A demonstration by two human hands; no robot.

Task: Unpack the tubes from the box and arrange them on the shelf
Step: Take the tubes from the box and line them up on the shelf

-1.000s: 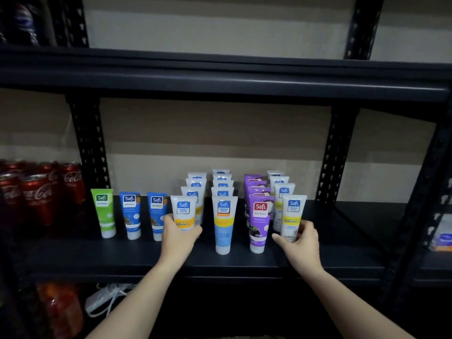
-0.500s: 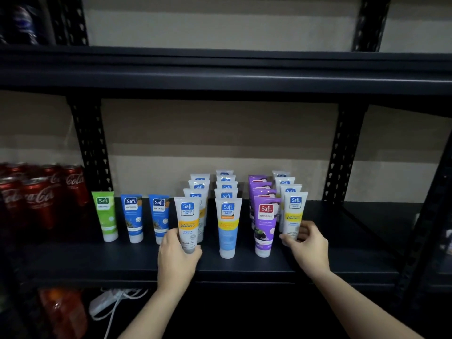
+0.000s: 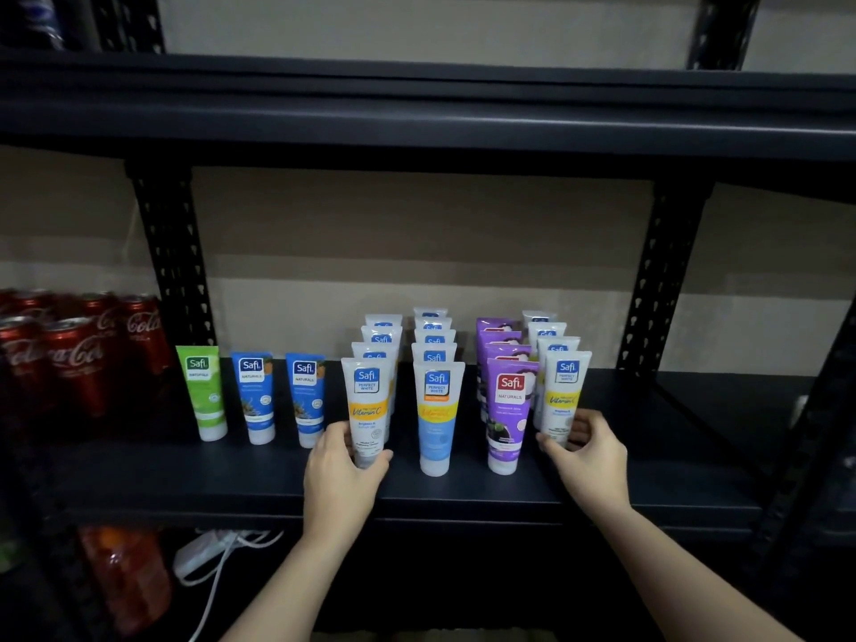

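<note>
Several Safi tubes stand cap-down in rows on the dark shelf (image 3: 463, 495). My left hand (image 3: 345, 474) grips the base of the front white tube with an orange band (image 3: 368, 400). My right hand (image 3: 586, 451) holds the base of the front white tube with a yellow band (image 3: 563, 391) at the right end. Between them stand a white and light-blue tube (image 3: 437, 414) and a purple tube (image 3: 507, 410). To the left stand a green tube (image 3: 204, 391) and two blue tubes (image 3: 255, 396), (image 3: 306, 398). No box is in view.
Red cola cans (image 3: 78, 354) fill the shelf's left end. Black perforated uprights (image 3: 171, 257), (image 3: 657, 275) stand behind the tubes, and an upper shelf (image 3: 417, 108) hangs overhead. Below lie a white power strip (image 3: 199, 556) and an orange bottle (image 3: 125, 581). Bare shelf lies right of the tubes.
Both hands stay at the bases of the same two front tubes. The left tube now stands lower and more upright on the shelf. The view has shifted slightly.
</note>
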